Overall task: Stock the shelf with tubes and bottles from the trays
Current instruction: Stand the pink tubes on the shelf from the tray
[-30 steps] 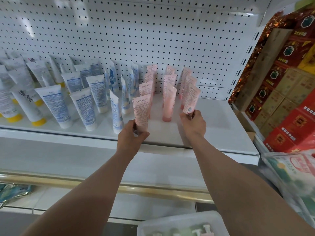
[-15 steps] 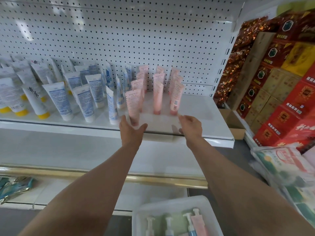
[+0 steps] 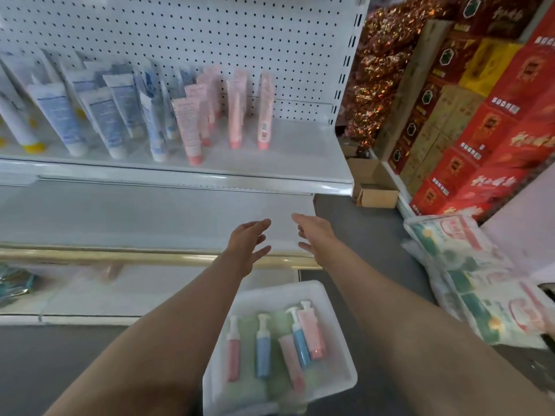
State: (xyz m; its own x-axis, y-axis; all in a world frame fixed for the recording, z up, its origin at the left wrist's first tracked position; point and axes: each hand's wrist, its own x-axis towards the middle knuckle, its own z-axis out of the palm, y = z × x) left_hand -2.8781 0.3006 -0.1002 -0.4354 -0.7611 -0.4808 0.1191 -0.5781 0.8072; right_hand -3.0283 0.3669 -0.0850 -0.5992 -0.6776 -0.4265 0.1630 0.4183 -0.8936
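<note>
A white plastic tray point(image 3: 336, 349) sits on the grey floor point(image 3: 60, 370) nearest the camera, between the person's two bare forearms. In it lie pump bottles, heads pointing toward the shelving: a red bottle point(image 3: 232, 351) by the tray's left wall, a blue bottle point(image 3: 263, 349) beside it, then a second blue bottle point(image 3: 298, 337) and a pink bottle point(image 3: 312, 331) side by side toward the right wall. A pink tube point(image 3: 290, 361) lies against the second blue bottle, near the tray's middle.

Beyond the tray, the left hand point(image 3: 247, 244) and right hand point(image 3: 315, 235) hover near each other in front of the lower shelf's right end, both empty, fingers spread wide and palms turned inward.

Above them, the white shelf point(image 3: 285, 163) carries standing tubes, caps down. Pink tubes point(image 3: 234, 115) form rows toward the shelf's middle, the foremost close to the front edge; the right end of the surface is bare. Blue-and-white tubes point(image 3: 114, 121) stand left of them, and white tubes with yellow caps point(image 3: 21, 124) reach the left edge of view. A white pegboard point(image 3: 210, 34) backs the shelf.

At right, packs wrapped in green and white point(image 3: 480, 289) lie on the floor, with stacked red and yellow cartons point(image 3: 486, 139) behind them.
</note>
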